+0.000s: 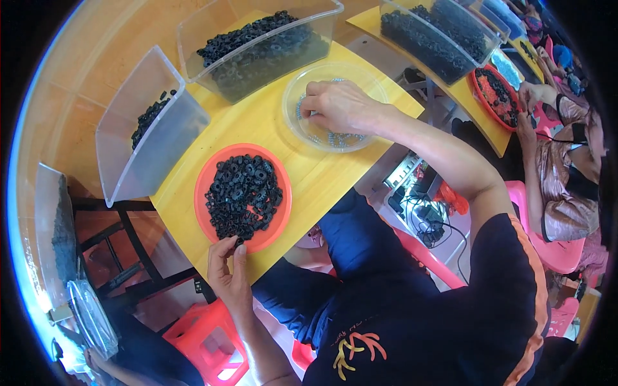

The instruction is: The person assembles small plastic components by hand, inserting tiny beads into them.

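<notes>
My left hand (230, 273) is at the near rim of a round red plate (201, 186). Its thumb and forefinger are closed on a small black plastic part (239, 242). Many loose black ring-shaped parts (241, 190) are heaped on the plate. My right hand (338, 108) reaches into a round clear plastic tub (293, 132), fingers bent together and pointing down. Small silvery metal pieces (338, 139), like springs or screws, lie scattered on the tub's bottom. Whatever the right fingertips hold is hidden from view.
A large clear bin (257, 71) of black parts stands at the table's back; a smaller bin (154, 154) tilts at its left edge. Another bin (438, 48) sits on the neighbouring table. There a co-worker's hands (529, 106) are by a red plate (475, 80). A red stool (209, 334) is below left.
</notes>
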Demonstrator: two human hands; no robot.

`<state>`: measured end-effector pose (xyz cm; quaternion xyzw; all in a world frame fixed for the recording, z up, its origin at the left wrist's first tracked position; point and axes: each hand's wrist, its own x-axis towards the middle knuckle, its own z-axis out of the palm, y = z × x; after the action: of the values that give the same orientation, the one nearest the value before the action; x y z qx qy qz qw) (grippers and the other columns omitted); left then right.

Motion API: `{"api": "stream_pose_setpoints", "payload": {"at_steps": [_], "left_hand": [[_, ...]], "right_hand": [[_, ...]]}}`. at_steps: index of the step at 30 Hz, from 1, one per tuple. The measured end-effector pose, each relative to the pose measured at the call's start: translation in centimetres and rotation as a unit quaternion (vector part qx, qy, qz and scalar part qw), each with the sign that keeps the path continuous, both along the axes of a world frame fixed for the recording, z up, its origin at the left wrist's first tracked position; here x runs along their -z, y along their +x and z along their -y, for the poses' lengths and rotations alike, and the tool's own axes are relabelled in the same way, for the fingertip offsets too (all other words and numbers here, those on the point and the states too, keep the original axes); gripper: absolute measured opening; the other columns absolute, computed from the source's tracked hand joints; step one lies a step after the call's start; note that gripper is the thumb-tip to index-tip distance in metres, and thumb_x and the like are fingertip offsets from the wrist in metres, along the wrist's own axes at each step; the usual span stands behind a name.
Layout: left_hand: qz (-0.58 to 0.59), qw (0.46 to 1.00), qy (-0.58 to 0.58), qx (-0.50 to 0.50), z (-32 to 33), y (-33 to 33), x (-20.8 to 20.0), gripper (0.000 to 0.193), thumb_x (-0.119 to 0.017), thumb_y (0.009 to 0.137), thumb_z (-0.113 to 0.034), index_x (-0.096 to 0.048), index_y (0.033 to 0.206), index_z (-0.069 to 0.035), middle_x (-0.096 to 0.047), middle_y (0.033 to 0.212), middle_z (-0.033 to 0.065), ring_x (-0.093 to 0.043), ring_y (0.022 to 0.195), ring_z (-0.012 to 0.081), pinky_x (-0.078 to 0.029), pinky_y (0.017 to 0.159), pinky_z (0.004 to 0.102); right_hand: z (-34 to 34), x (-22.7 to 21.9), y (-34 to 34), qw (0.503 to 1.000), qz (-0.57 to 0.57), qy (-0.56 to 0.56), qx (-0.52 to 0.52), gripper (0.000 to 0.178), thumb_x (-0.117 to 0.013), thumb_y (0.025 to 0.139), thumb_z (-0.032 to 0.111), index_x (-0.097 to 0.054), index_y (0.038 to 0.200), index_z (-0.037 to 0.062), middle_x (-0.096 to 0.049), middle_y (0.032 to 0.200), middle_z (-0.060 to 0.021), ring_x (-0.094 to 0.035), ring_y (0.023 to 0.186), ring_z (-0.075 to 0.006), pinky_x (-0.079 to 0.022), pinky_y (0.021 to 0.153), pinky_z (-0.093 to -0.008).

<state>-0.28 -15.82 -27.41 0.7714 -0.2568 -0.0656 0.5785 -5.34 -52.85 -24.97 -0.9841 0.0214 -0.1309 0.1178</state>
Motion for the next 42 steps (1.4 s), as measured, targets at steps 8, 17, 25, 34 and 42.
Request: {"api": "stream_pose_setpoints", "payload": {"at_steps": [8,17,25,34,42], "left_hand": [[-0.004,1.0,0.01,-0.001,0.0,0.0,-0.1,0.015,-0.065,0.087,0.002,-0.064,0.102,0.0,-0.06,0.099,0.0056,-0.055,0.09,0.0122,-0.044,0.082,0.0247],[-0.006,1.0,0.023,-0.009,0.2,-0.1,-0.3,0.016,-0.067,0.087,0.0,-0.065,0.102,-0.001,-0.06,0.099,0.0052,-0.055,0.089,0.0122,-0.044,0.081,0.0243],[-0.002,1.0,0.027,-0.009,0.1,0.0,-0.2,0.016,-0.067,0.087,0.0,-0.065,0.103,-0.001,-0.06,0.099,0.0054,-0.054,0.089,0.0124,-0.044,0.082,0.0249],[0.004,0.999,0.035,-0.015,-0.1,-0.1,-0.2,0.016,-0.067,0.086,0.001,-0.066,0.102,0.0,-0.06,0.101,0.0068,-0.056,0.091,0.0133,-0.045,0.082,0.0251],[-0.081,0.996,-0.043,-0.008,0.0,-0.4,-0.5,0.019,-0.066,0.087,0.002,-0.063,0.106,0.002,-0.061,0.103,0.0074,-0.06,0.096,0.014,-0.047,0.086,0.0248]], "right_hand": [[-0.2,-0.7,-0.7,0.991,-0.112,0.046,-0.051,0.015,-0.064,0.083,0.019,-0.068,0.095,0.01,-0.062,0.093,-0.009,-0.063,0.088,-0.0296,-0.048,0.074,-0.0412],[-0.1,-0.5,-0.2,0.985,-0.15,0.054,-0.07,0.015,-0.064,0.084,0.018,-0.067,0.096,0.0089,-0.063,0.093,-0.0099,-0.063,0.089,-0.0309,-0.048,0.075,-0.0424],[-0.1,-0.9,0.0,0.994,-0.106,0.034,-0.017,0.015,-0.064,0.084,0.018,-0.067,0.094,0.0075,-0.063,0.09,-0.0118,-0.063,0.087,-0.0319,-0.049,0.074,-0.0436],[-1.2,-0.8,-0.4,0.99,-0.134,0.03,-0.03,0.018,-0.065,0.081,0.021,-0.065,0.088,0.0053,-0.062,0.088,-0.0124,-0.062,0.087,-0.0327,-0.048,0.075,-0.044],[-1.1,-1.2,-0.1,0.991,0.017,0.125,-0.047,0.016,-0.066,0.084,0.012,-0.07,0.097,0.0049,-0.066,0.091,-0.0104,-0.064,0.082,-0.0262,-0.049,0.073,-0.0351]]}}
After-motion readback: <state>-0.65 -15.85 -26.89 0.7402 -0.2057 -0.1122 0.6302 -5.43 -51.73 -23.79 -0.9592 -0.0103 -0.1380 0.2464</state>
